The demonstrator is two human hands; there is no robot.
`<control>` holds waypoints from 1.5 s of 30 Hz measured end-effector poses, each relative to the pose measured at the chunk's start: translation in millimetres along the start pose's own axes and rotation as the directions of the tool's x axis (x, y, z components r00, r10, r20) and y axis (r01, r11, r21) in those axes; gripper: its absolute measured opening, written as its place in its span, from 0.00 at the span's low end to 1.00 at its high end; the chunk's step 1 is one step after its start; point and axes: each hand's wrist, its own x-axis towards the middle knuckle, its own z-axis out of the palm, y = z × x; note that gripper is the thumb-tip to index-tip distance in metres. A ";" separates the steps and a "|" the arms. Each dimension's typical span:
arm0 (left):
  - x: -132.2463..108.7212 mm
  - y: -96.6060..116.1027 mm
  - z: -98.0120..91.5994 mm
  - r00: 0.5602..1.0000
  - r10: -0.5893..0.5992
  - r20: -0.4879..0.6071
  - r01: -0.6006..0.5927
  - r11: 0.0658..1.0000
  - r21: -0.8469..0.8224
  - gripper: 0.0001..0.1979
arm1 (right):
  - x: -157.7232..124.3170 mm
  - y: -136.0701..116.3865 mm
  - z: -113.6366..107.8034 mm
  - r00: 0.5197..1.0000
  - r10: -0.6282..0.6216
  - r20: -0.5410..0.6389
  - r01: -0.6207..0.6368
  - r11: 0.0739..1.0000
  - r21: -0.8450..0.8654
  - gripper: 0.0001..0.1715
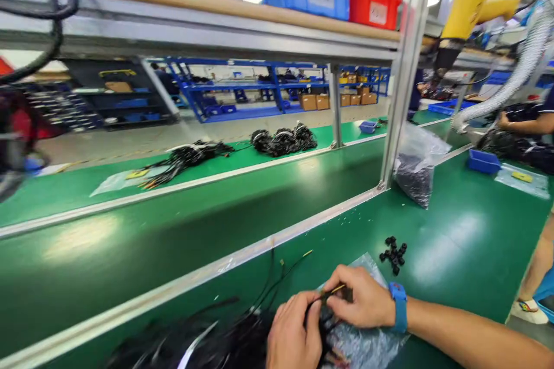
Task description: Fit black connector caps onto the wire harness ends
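My left hand [296, 331] is closed with thumb and fingers pinching a black cable. Right beside it, my right hand [361, 297], with a blue band on its wrist, pinches the cable's end, where a thin yellow wire [337, 289] shows. The two hands nearly touch. Under them lies a clear plastic bag [376, 346]. A heap of black cables [242, 340] spreads to the left of my left hand, some with bare ends pointing away from me. Several small black caps or plugs [393, 255] sit in a loose group beyond my right hand.
A metal post [407, 75] rises from the rail [277, 242] across the bench. A clear bag of dark parts [415, 173] leans by it. A blue tray [483, 161] stands at right, near a co-worker's arm [528, 124]. Cable bundles [283, 141] lie on the far bench.
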 end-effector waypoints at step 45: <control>0.3 28.8 -6.7 0.971 -0.151 0.183 0.156 0.988 -0.014 0.11 | -10.5 -2.8 -0.9 0.998 0.011 0.067 -0.013 1.000 0.027 0.05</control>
